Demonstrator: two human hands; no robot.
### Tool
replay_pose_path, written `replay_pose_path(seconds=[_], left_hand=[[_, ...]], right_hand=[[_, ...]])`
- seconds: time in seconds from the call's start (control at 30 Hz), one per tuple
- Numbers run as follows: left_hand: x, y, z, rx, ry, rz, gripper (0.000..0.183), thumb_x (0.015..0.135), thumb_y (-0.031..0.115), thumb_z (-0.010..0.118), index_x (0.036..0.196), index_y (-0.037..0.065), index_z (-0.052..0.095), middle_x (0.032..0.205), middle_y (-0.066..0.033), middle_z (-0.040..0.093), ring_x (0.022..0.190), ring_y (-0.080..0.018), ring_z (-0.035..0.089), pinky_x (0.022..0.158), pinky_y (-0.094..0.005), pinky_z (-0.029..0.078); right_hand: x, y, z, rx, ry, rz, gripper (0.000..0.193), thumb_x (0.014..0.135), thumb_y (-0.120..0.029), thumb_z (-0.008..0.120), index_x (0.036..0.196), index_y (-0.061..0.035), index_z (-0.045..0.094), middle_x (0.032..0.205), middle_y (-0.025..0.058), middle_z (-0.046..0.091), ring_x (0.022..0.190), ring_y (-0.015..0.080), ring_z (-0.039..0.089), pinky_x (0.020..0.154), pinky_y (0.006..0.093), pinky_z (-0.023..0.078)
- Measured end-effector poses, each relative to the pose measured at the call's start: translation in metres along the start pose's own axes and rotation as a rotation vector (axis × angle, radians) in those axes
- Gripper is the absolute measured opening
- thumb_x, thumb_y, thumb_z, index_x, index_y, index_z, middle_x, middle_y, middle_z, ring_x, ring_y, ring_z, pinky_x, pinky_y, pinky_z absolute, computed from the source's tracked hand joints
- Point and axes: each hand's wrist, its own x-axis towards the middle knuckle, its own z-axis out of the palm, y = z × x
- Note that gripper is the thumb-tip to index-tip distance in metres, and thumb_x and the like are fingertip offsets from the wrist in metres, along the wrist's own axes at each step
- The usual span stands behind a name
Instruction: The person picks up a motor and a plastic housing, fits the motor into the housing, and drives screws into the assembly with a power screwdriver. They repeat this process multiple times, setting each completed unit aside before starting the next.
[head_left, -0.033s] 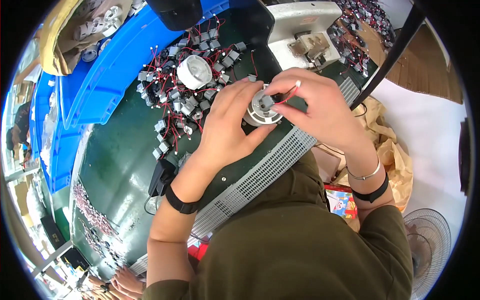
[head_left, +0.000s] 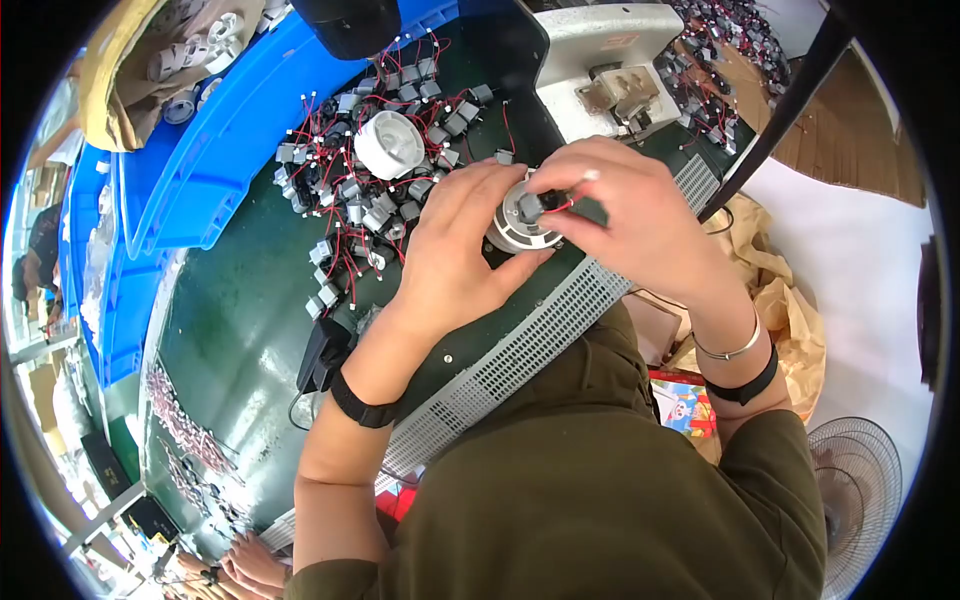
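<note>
My left hand (head_left: 455, 240) is curled around the side of a round white plastic housing (head_left: 512, 236), thumb at its near edge, fingers at its far edge. Over the top of this housing, my right hand (head_left: 628, 215) pinches a small grey motor (head_left: 529, 208) with red and black wires between thumb and forefinger. The motor touches or sits just over the housing's centre; I cannot tell which. A white plug at the wire's end is blurred by the right fingers. Another white round housing (head_left: 389, 145) lies on a heap of similar wired motors (head_left: 375, 208).
Blue bins (head_left: 205, 150) line the far left, with a bag of white parts (head_left: 195, 55) above. A metal press-like fixture (head_left: 610, 70) stands at the far right. A grey perforated strip (head_left: 500, 355) edges the green table (head_left: 225, 330). Another person's hands (head_left: 250, 562) show at lower left.
My right fingers have shifted slightly at the motor, and the motor has turned a little. The wire plug has moved slightly and blurred. My left hand stays in place on the housing.
</note>
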Motion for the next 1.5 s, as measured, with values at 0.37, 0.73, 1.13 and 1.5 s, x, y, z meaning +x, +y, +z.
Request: replay_pose_path(seconds=[0.37,0.73,1.13,1.5], left_hand=[[-0.011,0.005,-0.012,-0.071,0.042,0.006,0.08,0.063,0.027,0.084,0.124,-0.002,0.042,0.122,-0.0239,0.05,0.11,-0.0409,0.052,0.092,-0.0444,0.045],[-0.022,0.012,-0.004,0.05,0.121,0.05,0.057,0.064,0.026,0.082,0.11,0.007,0.056,0.12,-0.0216,0.051,0.107,-0.0399,0.053,0.087,-0.0443,0.048],[-0.008,0.002,-0.001,0.281,0.071,0.189,0.041,0.064,0.014,0.079,0.103,0.01,0.067,0.116,-0.0196,0.055,0.097,-0.0342,0.059,0.078,-0.0393,0.052],[-0.012,0.012,-0.002,0.248,0.035,0.108,0.043,0.064,0.009,0.077,0.106,0.01,0.066,0.117,-0.0204,0.055,0.1,-0.036,0.059,0.078,-0.0398,0.052]], right_hand=[[0.038,-0.021,-0.017,0.187,0.38,-0.096,0.051,0.078,-0.017,0.073,0.122,-0.0034,0.053,0.11,0.0101,0.059,0.101,0.0198,0.057,0.084,0.0323,0.046],[0.195,-0.067,-0.05,0.84,0.049,-0.127,0.058,0.076,-0.015,0.075,0.12,0.0066,0.043,0.096,0.0125,0.058,0.084,0.0172,0.058,0.065,0.0268,0.05],[0.059,0.0,-0.078,0.734,0.589,0.014,0.04,0.075,-0.001,0.068,0.11,0.0053,0.049,0.069,0.0085,0.059,0.056,0.018,0.057,0.055,0.0303,0.049],[0.058,-0.011,-0.099,0.674,0.546,-0.033,0.042,0.076,-0.016,0.07,0.11,0.003,0.053,0.087,0.0091,0.061,0.078,0.0147,0.059,0.071,0.0274,0.047]])
